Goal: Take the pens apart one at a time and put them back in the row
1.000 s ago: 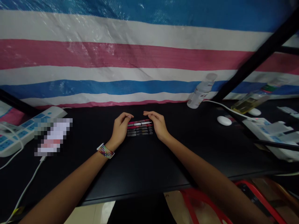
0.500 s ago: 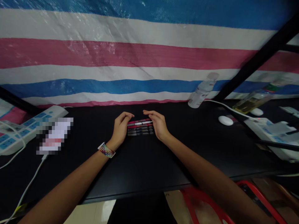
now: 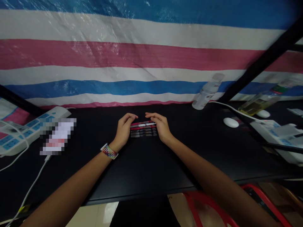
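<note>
Several pens [image 3: 143,129] lie side by side in a row on the black table [image 3: 142,167], red and white ones at the back, dark ones at the front. My left hand [image 3: 124,129] cups the row's left ends with curled fingers. My right hand [image 3: 160,126] cups the right ends, its fingertips on the rearmost pen. A colourful band sits on my left wrist [image 3: 108,151].
A white power strip [image 3: 30,129] and a blurred flat object [image 3: 58,135] with a white cable lie at the left. A clear bottle [image 3: 206,93], a white mouse [image 3: 230,122], an oil bottle [image 3: 259,102] and white devices stand at the right. A striped tarp hangs behind; a red stool sits below.
Both hands stay pressed against the ends of the pen row; only the view has shifted slightly.
</note>
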The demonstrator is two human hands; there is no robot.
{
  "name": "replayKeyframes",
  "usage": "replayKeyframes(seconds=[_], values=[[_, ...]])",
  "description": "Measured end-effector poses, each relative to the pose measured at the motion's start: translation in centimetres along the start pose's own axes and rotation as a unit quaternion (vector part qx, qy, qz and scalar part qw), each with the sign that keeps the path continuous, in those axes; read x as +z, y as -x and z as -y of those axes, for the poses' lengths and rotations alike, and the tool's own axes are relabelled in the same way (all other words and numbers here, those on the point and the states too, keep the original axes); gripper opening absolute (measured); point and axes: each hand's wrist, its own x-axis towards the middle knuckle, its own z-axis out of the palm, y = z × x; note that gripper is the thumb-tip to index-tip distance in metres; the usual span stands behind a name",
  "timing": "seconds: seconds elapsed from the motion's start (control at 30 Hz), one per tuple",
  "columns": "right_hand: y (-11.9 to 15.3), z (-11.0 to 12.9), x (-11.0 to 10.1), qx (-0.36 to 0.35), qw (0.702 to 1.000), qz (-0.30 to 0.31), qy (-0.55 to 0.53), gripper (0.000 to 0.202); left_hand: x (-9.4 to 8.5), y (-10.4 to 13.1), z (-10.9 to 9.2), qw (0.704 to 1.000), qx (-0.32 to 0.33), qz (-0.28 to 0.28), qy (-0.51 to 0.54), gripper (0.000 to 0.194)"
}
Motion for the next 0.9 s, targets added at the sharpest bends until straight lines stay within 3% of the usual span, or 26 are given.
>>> replayKeyframes(seconds=[0.3, 0.43, 0.5, 0.67, 0.77, 0.9], values=[[-0.4, -0.2, -0.2, -0.017, 1.000, 0.003, -0.003, 0.019, -0.4, -0.6, 1.0, 1.000, 0.003, 0.008, 0.006, 0.018], [-0.1, 0.6, -0.6, -0.051, 0.996, 0.032, 0.073, 0.019, -0.9, -0.9, 1.0, 0.999, 0.022, 0.011, -0.029, 0.017], [0.3, 1.3, -0.7, -0.107, 0.981, 0.064, 0.151, 0.018, -1.2, -1.1, 0.8, 0.997, 0.041, 0.008, -0.065, 0.017], [1.9, 3.1, -0.4, -0.235, 0.911, 0.181, 0.289, 0.019, -1.6, -1.2, 0.6, 0.992, 0.067, 0.004, -0.106, 0.019], [2.6, 3.6, 0.0, -0.259, 0.883, 0.224, 0.320, 0.018, -1.5, -1.2, 0.7, 0.991, 0.066, 0.009, -0.114, 0.019], [2.7, 3.6, 0.1, -0.257, 0.879, 0.239, 0.323, 0.014, -1.5, -1.1, 0.7, 0.990, 0.066, 0.006, -0.121, 0.019]])
